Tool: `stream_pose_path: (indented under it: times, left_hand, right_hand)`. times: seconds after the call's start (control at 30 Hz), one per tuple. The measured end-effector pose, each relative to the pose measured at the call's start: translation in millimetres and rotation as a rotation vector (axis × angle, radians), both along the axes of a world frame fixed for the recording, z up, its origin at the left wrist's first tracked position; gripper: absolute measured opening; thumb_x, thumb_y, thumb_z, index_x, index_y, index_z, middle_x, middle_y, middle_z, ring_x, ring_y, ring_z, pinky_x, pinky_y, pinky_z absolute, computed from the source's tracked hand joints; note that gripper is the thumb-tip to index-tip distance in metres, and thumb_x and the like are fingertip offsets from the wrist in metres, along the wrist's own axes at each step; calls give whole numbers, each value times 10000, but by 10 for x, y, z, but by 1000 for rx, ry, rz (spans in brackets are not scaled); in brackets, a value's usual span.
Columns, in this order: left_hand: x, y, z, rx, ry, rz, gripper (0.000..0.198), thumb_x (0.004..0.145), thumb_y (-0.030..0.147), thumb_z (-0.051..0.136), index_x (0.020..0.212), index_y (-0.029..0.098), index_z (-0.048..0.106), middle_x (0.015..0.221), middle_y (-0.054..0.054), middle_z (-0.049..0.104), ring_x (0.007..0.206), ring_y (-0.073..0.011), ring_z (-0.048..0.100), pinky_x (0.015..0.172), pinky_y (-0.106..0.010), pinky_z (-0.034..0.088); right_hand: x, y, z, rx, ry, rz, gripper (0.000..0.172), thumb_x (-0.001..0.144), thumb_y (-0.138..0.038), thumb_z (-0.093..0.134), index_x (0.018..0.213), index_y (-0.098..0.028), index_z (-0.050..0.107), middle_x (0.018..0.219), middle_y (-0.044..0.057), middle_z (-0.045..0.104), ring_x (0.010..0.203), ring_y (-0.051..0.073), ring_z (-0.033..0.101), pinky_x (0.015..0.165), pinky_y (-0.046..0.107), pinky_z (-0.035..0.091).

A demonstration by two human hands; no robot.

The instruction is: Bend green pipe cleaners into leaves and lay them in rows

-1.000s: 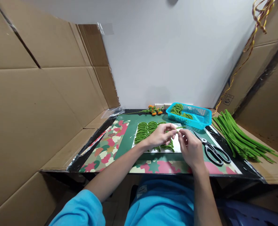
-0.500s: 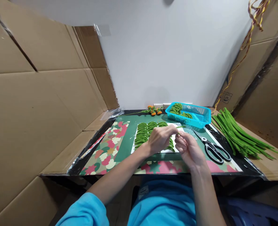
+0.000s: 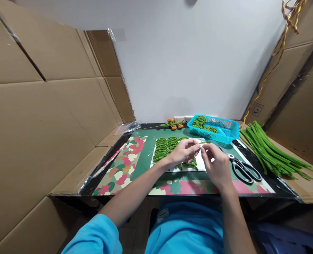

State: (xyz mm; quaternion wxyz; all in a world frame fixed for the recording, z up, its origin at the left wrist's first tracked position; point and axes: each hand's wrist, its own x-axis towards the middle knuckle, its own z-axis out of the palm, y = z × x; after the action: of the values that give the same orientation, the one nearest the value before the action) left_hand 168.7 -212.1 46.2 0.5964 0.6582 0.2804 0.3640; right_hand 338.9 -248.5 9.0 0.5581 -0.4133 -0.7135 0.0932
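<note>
My left hand and my right hand meet above a white sheet, thumbs and fingers pinched together. A short green pipe cleaner runs between the fingertips, its end showing past them; how each hand grips it is partly hidden. Under and left of my hands, curved green pipe-cleaner pieces lie in neat columns on the sheet. My left hand and wrist cover some of them. Scissors with black and grey handles rest just right of my right hand, blades partly behind it.
A blue plastic basket at the back holds more curved green pieces. Long green pipe cleaners lie bundled at the right. Orange-and-green flowers lie at the back edge. Cardboard walls flank the table.
My right hand has turned over from palm-up to knuckles-up, its fingers pinching. My left hand has rolled so its thumb shows. The view has shifted slightly.
</note>
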Motion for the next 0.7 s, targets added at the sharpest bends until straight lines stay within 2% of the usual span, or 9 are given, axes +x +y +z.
stream_pose_path:
  times: [0.1, 0.17, 0.23, 0.33, 0.4, 0.5, 0.57, 0.63, 0.7]
  left_hand:
    - [3, 11, 0, -14, 2, 0, 518, 883, 657, 727, 915, 162, 577, 730, 38, 536, 473, -51, 406, 441, -221, 254]
    - [17, 25, -20, 29, 21, 31, 527, 875, 657, 735, 889, 155, 575, 727, 32, 536, 518, -55, 382, 481, -220, 272]
    - [38, 37, -47, 113, 38, 78, 499, 898, 626, 722, 873, 149, 576, 756, 13, 552, 590, -77, 423, 540, -223, 329]
    - [58, 25, -74, 276, 63, 177, 395, 965, 535, 665, 888, 159, 571, 812, -9, 561, 713, -126, 519, 637, -243, 413]
    - [50, -11, -73, 405, 142, 245, 277, 1014, 430, 597, 906, 177, 562, 833, -15, 573, 750, -146, 550, 679, -256, 429]
    - [7, -76, -60, 666, 411, 334, 107, 1014, 258, 530, 937, 203, 579, 841, -26, 622, 726, -164, 562, 695, -276, 400]
    - [-21, -106, -57, 811, 564, 366, 106, 999, 209, 509, 952, 209, 604, 850, -42, 655, 710, -179, 570, 695, -290, 381]
    - [-32, -117, -61, 868, 609, 376, 147, 1016, 216, 484, 966, 210, 623, 869, -53, 674, 712, -187, 582, 697, -292, 376]
    - [-27, -115, -64, 835, 579, 394, 171, 1045, 275, 486, 991, 213, 636, 866, -43, 675, 691, -174, 571, 685, -281, 369]
  right_hand:
    - [-15, 10, -7, -58, -40, 2, 193, 1078, -324, 506, 972, -210, 620, 838, 22, 674, 657, 166, 595, 643, 292, 429]
    - [-32, 16, -7, -77, -55, -8, 222, 1071, -322, 495, 915, -211, 606, 797, 14, 643, 647, 164, 563, 629, 293, 398]
    - [-60, 15, 2, -83, -6, -18, 253, 1055, -327, 508, 853, -210, 604, 728, -3, 599, 617, 156, 521, 613, 292, 373]
    - [-121, 10, 17, -150, 185, 20, 287, 1018, -371, 559, 794, -204, 625, 651, -21, 559, 574, 141, 475, 577, 282, 359]
    - [-166, 16, 20, -245, 371, 97, 308, 969, -414, 614, 751, -197, 636, 622, -23, 539, 555, 136, 459, 535, 272, 352]
    - [-227, 41, 17, -472, 719, 283, 299, 851, -432, 698, 690, -193, 620, 568, -44, 476, 463, 100, 341, 438, 248, 264]
    - [-253, 60, 15, -612, 901, 400, 272, 784, -414, 733, 690, -188, 613, 574, -51, 480, 433, 69, 258, 412, 230, 203]
    - [-260, 70, 15, -654, 970, 448, 265, 759, -407, 755, 712, -184, 619, 598, -45, 511, 430, 56, 249, 410, 218, 196]
    - [-245, 71, 12, -583, 924, 397, 285, 793, -432, 760, 735, -182, 636, 607, -42, 526, 434, 63, 292, 414, 218, 227]
